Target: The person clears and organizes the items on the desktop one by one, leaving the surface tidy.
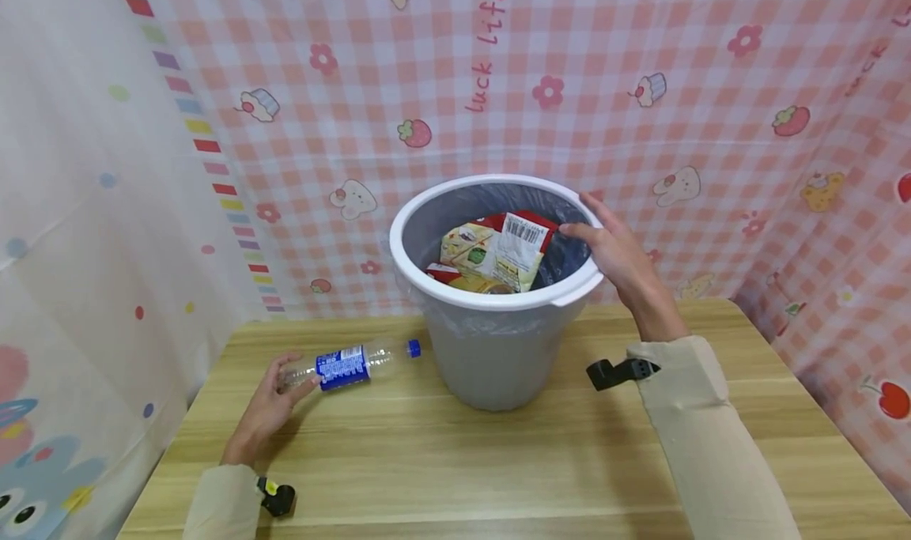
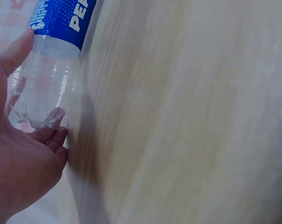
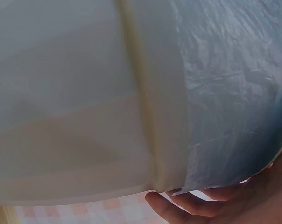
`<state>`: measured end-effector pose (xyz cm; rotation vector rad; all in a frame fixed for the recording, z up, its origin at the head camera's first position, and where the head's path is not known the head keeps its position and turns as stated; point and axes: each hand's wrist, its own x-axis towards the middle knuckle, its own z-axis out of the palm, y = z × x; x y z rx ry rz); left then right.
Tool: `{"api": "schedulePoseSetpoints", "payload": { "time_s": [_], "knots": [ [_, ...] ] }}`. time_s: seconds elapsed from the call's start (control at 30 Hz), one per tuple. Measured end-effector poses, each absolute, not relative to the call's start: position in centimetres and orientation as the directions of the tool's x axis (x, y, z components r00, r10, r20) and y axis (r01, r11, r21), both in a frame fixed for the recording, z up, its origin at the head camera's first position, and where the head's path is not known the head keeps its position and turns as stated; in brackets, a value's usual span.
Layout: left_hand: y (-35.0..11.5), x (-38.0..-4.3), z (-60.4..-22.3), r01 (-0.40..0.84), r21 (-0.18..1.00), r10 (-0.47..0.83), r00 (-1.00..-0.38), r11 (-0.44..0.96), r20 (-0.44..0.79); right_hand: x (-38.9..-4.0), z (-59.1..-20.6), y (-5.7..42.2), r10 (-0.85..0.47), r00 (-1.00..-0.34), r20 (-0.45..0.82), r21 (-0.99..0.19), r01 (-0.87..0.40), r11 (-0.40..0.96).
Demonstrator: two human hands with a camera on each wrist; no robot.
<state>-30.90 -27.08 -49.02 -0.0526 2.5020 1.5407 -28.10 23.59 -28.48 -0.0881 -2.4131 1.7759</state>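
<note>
A clear plastic bottle (image 1: 379, 359) with a blue label and blue cap lies on its side at the left of the table, its cap towards the bin. My left hand (image 1: 274, 400) holds its base end, thumb on the near side and fingers around the far side. In the left wrist view the bottle (image 2: 50, 77) shows white letters on its label. My right hand (image 1: 621, 255) grips the white rim of a grey trash bin (image 1: 491, 358), thumb inside and other fingers outside. The bin stands upright with a plastic liner (image 3: 229, 93) folded over its edge.
Several crumpled food wrappers (image 1: 523, 243), red, white and yellow, lie inside the bin. The wooden table (image 1: 441, 477) ends at a pink checked cloth (image 1: 470, 73) behind and a white patterned cloth (image 1: 107, 208) on the left.
</note>
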Motion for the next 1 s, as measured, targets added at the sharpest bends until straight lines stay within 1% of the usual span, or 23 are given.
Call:
{"api": "schedulePoseSetpoints", "payload": {
  "time_s": [0.27,0.57,0.87,1.0],
  "knots": [
    [-27.01,-30.86,-48.96,-0.134,0.885,0.083,-0.978,0.446,-0.189,-28.05,-28.44,23.6,0.129,-0.987,0.093,-0.951,-0.05,0.304],
    [-26.94,-30.77,-49.19,-0.147,0.889,0.07,-0.978,0.434,-0.196,-28.06,-28.39,23.57,0.122,-0.99,0.076,-0.957,-0.038,0.288],
    [-27.0,-30.54,-49.1,-0.146,0.888,0.051,-0.981,0.435,-0.186,-28.23,-28.44,23.55,0.119,-0.99,0.073,-0.959,-0.037,0.28],
    [-26.96,-30.46,-48.97,-0.132,0.9,0.05,-0.985,0.415,-0.167,-28.17,-28.39,23.54,0.12,-0.99,0.068,-0.961,-0.033,0.276]
  ]
}}
